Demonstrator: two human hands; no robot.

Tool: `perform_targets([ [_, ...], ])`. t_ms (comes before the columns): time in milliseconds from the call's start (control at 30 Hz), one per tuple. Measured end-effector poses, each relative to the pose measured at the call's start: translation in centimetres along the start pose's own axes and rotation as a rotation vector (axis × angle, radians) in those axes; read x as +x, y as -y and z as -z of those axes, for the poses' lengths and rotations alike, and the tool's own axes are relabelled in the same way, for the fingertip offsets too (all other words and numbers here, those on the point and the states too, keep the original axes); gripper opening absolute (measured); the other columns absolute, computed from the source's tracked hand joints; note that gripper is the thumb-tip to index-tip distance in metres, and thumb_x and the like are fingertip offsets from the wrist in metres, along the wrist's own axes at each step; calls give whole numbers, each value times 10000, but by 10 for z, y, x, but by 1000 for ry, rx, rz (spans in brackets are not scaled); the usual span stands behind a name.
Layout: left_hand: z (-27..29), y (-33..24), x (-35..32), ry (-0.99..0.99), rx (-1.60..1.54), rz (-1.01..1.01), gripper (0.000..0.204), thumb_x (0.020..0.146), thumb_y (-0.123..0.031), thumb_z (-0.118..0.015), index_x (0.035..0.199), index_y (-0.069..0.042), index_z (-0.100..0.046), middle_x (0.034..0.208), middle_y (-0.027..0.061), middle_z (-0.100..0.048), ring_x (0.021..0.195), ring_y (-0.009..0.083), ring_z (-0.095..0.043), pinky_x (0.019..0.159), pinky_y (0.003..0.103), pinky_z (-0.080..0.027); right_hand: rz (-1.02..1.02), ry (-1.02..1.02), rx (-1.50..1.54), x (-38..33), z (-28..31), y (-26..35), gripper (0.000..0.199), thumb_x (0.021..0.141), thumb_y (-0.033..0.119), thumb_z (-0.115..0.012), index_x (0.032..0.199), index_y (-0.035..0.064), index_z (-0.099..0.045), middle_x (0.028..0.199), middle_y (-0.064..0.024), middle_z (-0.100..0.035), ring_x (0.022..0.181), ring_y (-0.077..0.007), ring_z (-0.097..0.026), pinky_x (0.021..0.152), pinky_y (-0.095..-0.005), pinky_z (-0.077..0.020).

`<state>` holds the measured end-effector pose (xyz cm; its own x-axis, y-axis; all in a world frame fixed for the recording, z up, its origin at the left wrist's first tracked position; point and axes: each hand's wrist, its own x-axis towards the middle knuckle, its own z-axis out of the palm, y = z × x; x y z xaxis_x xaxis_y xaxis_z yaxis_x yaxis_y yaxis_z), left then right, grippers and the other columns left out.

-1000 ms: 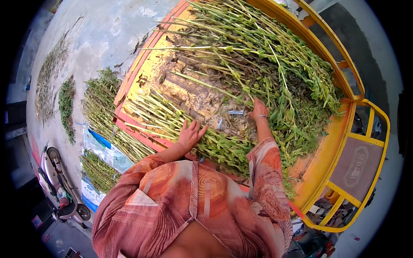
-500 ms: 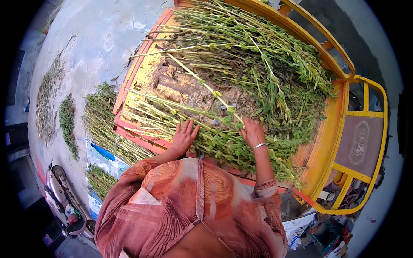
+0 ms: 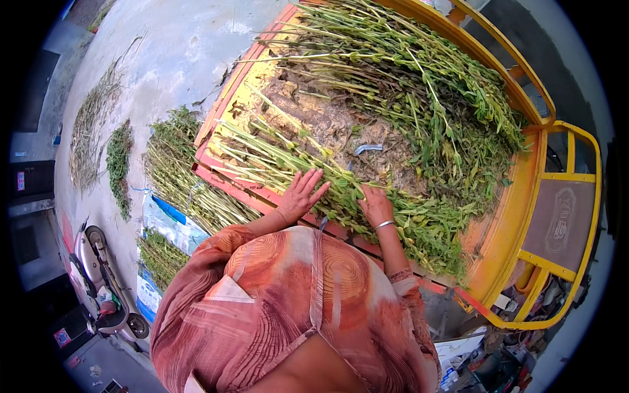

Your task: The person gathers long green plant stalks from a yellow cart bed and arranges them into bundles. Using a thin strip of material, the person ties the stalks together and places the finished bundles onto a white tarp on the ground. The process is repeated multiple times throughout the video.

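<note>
Vs. one second ago: right hand (image 3: 376,206) back from mid-bed to the near bundle (image 3: 344,190), now close beside the left hand (image 3: 303,195). Half a second ago a long stalk (image 3: 288,119) ran slanting over the bare patch to the right hand; now it lies nearer the bundle, its leafy end merging into it. The blue strip (image 3: 368,149), crossed by that stalk then, shows clear now. Left hand stays on the bundle.

Left fingers apart, laid flat over the stems. Right fingers bent down onto the greenery, tips hidden; cannot tell if clamped on anything.

Bundle lies along the near edge of the cart bed (image 3: 247,88): pale, straight, smooth stems at left, green leafy tops at right. Far pile (image 3: 419,78) across the bed: same long stems, darker withered leaves underneath. Between them, yellow metal under a rough brown dirt crust (image 3: 321,121). Bed edge is red-painted metal; yellow tube rail (image 3: 570,177) frames a flat brown panel (image 3: 557,219). Right wrist: thin silvery bangle (image 3: 384,224). More stalks (image 3: 190,173) on the grey concrete floor (image 3: 164,72), beside a crinkled blue-white sheet (image 3: 171,219).
</note>
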<state>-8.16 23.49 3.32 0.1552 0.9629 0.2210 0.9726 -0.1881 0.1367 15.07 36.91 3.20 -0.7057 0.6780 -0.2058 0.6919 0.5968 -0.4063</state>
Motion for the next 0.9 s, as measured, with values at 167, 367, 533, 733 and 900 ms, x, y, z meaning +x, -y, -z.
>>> perform_targets([
  [167,-29,-8,1,114,123,-11,602,815,-148,-519,1399,-157,-373,1465,131,-316,1312,285,-357,1036,472,-328,-5,245,-140,3,-15,11,515,770,283,-703,1233,199,-494,1146,-100,-531,1070,-311,-502,834,-443,-462],
  [367,-57,5,17,404,163,49,638,830,-166,-525,1427,-141,-303,1441,121,-343,1349,283,-296,1059,530,-265,-115,182,104,4,-19,-13,684,725,403,-737,1300,141,-476,1250,-147,-511,1144,-330,-488,933,-454,-426],
  [533,-68,10,16,453,172,83,691,803,-167,-575,1430,-135,-286,1439,119,-344,1364,293,-270,1058,577,-233,-278,-2,175,44,-24,-32,563,765,512,-669,948,-21,-682,1002,-230,-632,901,-338,-619,804,-432,-497],
  [733,-88,5,37,403,158,-4,624,852,-146,-492,1437,-165,-277,1453,117,-325,1380,289,-244,1044,585,-260,-228,41,479,134,-114,-64,517,885,472,-545,760,-12,-673,767,-188,-664,660,-274,-644,647,-418,-512],
  [900,-92,22,29,522,137,96,648,854,-148,-513,1445,-177,-250,1471,103,-289,1391,277,-214,1053,582,-251,-520,-146,1795,110,-23,-12,327,986,326,-446,803,59,-491,514,34,-333,417,-77,-361,376,-232,-313],
])
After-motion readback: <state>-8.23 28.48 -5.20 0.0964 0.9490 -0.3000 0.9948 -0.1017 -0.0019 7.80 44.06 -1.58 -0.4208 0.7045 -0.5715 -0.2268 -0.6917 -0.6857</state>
